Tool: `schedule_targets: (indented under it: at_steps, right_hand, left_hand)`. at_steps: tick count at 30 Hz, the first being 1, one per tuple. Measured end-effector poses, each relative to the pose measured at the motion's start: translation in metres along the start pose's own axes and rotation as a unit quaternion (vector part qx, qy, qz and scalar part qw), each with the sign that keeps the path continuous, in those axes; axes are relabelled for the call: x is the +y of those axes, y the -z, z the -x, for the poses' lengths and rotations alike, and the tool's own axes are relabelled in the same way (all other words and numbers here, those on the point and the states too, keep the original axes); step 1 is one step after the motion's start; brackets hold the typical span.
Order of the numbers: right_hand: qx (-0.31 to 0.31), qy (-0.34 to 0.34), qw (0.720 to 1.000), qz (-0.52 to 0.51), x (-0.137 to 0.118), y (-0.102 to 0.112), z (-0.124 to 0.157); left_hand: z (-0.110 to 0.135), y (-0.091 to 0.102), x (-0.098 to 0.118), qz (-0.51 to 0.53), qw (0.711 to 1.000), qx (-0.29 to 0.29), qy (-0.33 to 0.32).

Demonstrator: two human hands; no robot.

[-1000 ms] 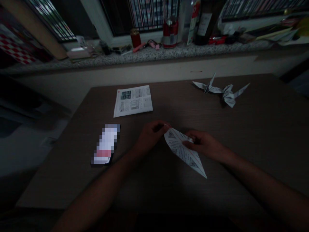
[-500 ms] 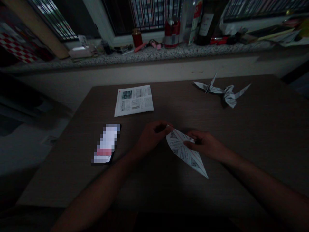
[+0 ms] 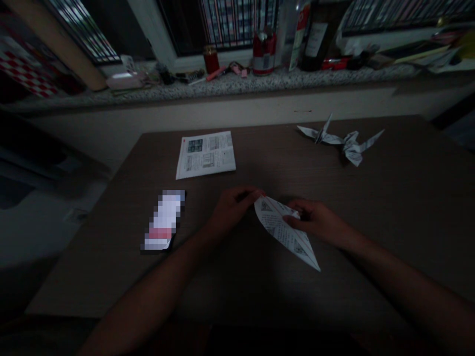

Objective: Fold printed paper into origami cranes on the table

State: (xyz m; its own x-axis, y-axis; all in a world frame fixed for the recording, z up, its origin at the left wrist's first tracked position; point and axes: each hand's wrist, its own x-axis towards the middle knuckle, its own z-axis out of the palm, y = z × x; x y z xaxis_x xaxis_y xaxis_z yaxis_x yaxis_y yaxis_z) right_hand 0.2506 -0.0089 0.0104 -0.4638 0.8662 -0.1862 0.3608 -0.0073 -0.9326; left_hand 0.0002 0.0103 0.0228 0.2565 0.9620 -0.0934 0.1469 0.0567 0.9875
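Note:
Between my hands is a folded sheet of printed paper (image 3: pixel 284 230), narrow and pointed at its near right end, with a crease running along it. My left hand (image 3: pixel 235 205) pinches its upper left corner between thumb and fingers. My right hand (image 3: pixel 313 221) grips the paper's right edge, thumb on top and fingers behind, partly hidden. At the back right of the table lie two folded paper cranes (image 3: pixel 321 136), their wings touching or nearly so. A folded newspaper sheet (image 3: pixel 208 154) rests flat beyond my left hand.
A phone (image 3: pixel 163 220) with a lit, blurred screen lies on the brown table (image 3: pixel 111 257) left of my hands. Behind the table runs a stone windowsill (image 3: pixel 178 94) crowded with a red can (image 3: pixel 264 52), a dark bottle (image 3: pixel 317 39), a small red jar (image 3: pixel 211 60) and other items.
My left hand and the paper corner it pinches have shifted slightly left. The paper's near tip has risen a little. My right hand keeps its hold, almost unmoved.

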Motion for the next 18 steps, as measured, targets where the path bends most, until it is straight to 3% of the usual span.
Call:
schedule_targets:
  at_steps: [6, 11, 18]
  right_hand:
    - [-0.002, -0.014, 1.000, -0.007, 0.000, 0.000, 0.000]
    - [-0.002, -0.031, 0.999, -0.021, -0.001, 0.000, 0.001]
    - [-0.016, -0.047, 0.998, -0.035, -0.005, -0.002, 0.002]
  left_hand:
    - [0.001, -0.001, 0.006, -0.036, 0.999, 0.016, -0.004]
    - [0.005, -0.002, 0.012, -0.028, 1.000, -0.010, -0.011]
    - [0.004, -0.005, 0.007, -0.072, 0.997, 0.003, -0.005]
